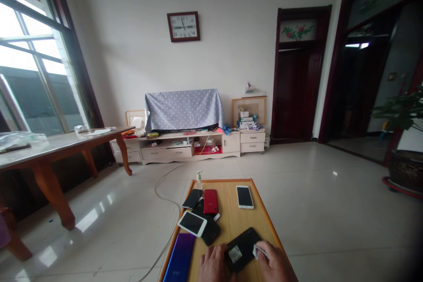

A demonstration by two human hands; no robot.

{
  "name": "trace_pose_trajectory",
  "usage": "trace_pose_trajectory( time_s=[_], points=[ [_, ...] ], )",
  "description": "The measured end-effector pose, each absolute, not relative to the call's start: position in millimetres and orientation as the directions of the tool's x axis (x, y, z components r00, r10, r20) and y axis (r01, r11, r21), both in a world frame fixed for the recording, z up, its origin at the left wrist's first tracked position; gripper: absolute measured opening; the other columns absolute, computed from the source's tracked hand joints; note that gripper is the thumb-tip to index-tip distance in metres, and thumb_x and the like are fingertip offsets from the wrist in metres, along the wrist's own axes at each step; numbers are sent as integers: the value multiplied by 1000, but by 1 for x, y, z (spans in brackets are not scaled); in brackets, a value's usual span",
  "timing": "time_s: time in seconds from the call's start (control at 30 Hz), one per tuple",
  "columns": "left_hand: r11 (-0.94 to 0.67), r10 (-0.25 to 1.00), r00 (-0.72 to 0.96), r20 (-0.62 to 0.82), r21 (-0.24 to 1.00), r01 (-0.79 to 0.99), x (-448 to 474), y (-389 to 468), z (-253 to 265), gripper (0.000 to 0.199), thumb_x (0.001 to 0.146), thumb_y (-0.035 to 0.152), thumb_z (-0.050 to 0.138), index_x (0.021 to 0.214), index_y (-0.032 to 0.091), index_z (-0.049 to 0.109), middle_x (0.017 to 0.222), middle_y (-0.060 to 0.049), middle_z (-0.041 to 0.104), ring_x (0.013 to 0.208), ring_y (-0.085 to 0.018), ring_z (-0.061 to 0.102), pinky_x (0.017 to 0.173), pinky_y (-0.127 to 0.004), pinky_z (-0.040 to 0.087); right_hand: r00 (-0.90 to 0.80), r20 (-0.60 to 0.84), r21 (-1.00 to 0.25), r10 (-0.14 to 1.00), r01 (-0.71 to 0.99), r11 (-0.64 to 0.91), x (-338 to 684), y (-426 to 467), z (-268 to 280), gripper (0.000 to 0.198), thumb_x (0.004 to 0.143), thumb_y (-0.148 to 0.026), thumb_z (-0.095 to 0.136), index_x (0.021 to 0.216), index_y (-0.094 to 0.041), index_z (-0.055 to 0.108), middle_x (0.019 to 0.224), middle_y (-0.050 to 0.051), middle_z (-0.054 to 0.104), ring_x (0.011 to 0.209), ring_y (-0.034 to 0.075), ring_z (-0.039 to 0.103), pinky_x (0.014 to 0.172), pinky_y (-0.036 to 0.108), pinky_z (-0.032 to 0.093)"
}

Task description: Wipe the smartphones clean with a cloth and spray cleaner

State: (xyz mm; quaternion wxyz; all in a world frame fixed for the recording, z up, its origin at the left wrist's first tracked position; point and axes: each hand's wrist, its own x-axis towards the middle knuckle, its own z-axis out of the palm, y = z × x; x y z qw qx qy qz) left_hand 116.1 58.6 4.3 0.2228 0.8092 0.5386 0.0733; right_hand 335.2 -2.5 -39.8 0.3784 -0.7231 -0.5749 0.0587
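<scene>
A large black phone [243, 246] with a pale label lies face down on the small wooden table, tilted to the right. My left hand [213, 265] grips its left edge, fingers bent. Between the fingers of my right hand [275, 264] is a small folded white wipe [259, 251], pressed against the phone's right side. Farther left lie a purple-blue phone [180, 257], a white phone [192, 223] partly over a dark phone [210, 231], a red phone [210, 201] and a black phone [192, 198]. Another white phone [245, 197] rests alone at the far right.
A small pump bottle [198, 180] stands at the far left corner of the wooden table [231, 183]. A cable [165, 246] runs along the floor beside it. Across the room stand a low cabinet [165, 153] and a cloth-covered object [185, 110]. A larger table [66, 145] is at left.
</scene>
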Motion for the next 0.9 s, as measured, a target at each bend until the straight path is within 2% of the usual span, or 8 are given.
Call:
trace_pose_trajectory(
  time_s=[0.07,0.17,0.4,0.47,0.53,0.63,0.7,0.9],
  points=[
    [-322,906,409,-112,445,836,116,58,6,72,62,36,61,133,27,55,138,-3,60,132,-27,46,106,-36,33,350,315,-617,882,782,-90,328,5,-37,32,94,-41,39,98,-28,69,94,5,74,88,20,68,75,27,49],
    [-331,901,420,-107,455,827,115,59,7,71,62,36,60,133,27,55,139,-2,59,134,-26,44,107,-37,32,337,299,-549,893,826,-128,325,16,-41,26,95,-32,41,87,-27,65,89,3,71,84,18,66,71,25,45],
    [-335,896,427,-125,440,833,117,62,6,72,60,36,61,132,28,55,137,-2,61,132,-27,46,105,-38,35,299,406,-391,864,911,-131,321,31,-36,30,94,-12,35,85,-23,62,92,5,66,81,15,64,73,24,45],
    [-339,895,428,-130,428,838,117,62,6,74,60,37,61,133,28,54,138,-1,60,133,-27,45,105,-38,34,245,447,-352,860,932,-83,309,31,-41,32,90,-9,37,87,-23,66,97,7,68,88,17,65,78,25,47],
    [-340,894,430,-128,432,835,116,62,6,73,61,38,61,133,29,54,137,-1,61,132,-27,46,104,-37,34,129,503,-294,855,955,29,297,29,-55,30,86,-9,45,94,-25,70,104,6,72,93,19,66,82,27,49],
    [-333,894,429,-128,449,829,115,62,6,71,63,39,61,133,31,54,136,0,61,131,-26,47,103,-35,34,-96,587,-176,804,954,243,290,26,-78,27,82,-16,59,100,-30,73,107,1,75,86,19,68,78,27,51],
    [-339,893,432,-127,443,830,115,62,4,72,62,38,62,133,31,54,137,0,61,131,-26,47,103,-35,34,-159,610,-122,776,949,291,297,24,-84,26,83,-21,61,104,-32,74,108,-1,76,87,19,69,77,27,52],
    [-355,883,445,-148,408,841,114,64,2,75,61,38,64,135,30,52,140,0,58,134,-27,43,105,-35,33,103,567,-198,817,980,13,322,20,-61,28,93,-31,53,111,-31,74,115,3,75,107,25,67,89,36,52]
  ],
)
